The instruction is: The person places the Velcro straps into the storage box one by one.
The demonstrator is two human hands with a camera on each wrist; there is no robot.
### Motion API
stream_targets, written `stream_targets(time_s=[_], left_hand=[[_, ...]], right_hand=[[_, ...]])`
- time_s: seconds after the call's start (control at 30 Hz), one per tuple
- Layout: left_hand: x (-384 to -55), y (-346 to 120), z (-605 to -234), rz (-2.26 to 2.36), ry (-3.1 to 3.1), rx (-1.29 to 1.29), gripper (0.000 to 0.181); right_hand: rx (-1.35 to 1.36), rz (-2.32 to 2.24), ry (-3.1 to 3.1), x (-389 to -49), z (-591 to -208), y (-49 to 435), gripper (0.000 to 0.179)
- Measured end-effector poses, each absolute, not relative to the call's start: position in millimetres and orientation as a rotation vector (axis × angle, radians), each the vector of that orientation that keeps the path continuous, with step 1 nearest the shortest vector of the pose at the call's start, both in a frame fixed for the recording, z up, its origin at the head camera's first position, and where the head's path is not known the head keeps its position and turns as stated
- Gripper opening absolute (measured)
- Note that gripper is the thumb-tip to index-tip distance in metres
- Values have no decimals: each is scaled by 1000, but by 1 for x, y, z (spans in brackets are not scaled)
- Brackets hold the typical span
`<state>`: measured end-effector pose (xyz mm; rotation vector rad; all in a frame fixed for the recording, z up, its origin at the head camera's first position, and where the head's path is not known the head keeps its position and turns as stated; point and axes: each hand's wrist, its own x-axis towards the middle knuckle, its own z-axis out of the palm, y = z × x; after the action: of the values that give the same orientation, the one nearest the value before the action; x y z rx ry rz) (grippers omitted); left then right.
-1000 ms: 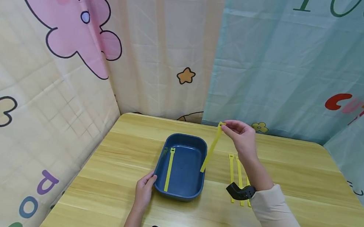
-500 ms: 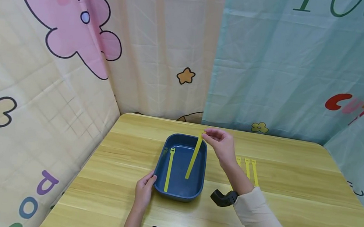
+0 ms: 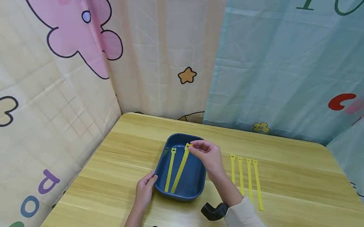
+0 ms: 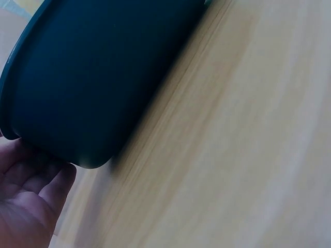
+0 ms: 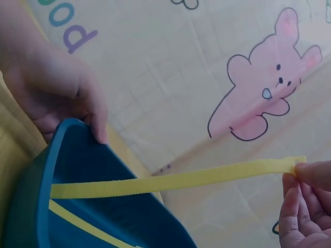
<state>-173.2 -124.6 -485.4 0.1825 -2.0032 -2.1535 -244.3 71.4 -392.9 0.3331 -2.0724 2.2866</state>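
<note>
My right hand (image 3: 208,157) pinches the slotted head of a flat yellow cable tie (image 3: 180,170), the hook-and-loop strap kind. The tie slants down into a dark blue plastic bin (image 3: 197,174), its tail at the bin's near end. Left of it, a second yellow cable tie (image 3: 170,169) lies inside the bin. In the right wrist view the held tie (image 5: 170,182) stretches from the fingertips to the bin wall. My left hand (image 3: 144,191) holds the bin's near left corner, thumb at the rim; its fingers (image 4: 57,183) are against the outer wall in the left wrist view.
Several more yellow cable ties (image 3: 258,184) lie side by side on the wooden table (image 3: 306,200), right of the bin, partly behind the right forearm. Patterned cloth curtains (image 3: 161,52) hang beyond the table's back and left edges. Both wrists wear black camera mounts (image 3: 214,211).
My right hand has moved left and then down, bringing the held cable tie from beside the bin into it. The left hand stays at the bin corner.
</note>
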Motion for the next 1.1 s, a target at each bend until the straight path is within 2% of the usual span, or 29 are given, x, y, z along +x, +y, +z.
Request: stream_targets(time_s=[0.17,0.63,1.1], left_hand=[[-173,-125,-485,-2140,-2012,190,32],[-172,-124,-487,-2153,-1998,172,32],[-173,-125,-488,-2141,-2012,169,34]], right_hand=[[260,2367,-2098,-232,-378,64,27],[16,2279,-2197,-265,-418,54,25],[-35,2207,-2253,-283,-434,44,20]])
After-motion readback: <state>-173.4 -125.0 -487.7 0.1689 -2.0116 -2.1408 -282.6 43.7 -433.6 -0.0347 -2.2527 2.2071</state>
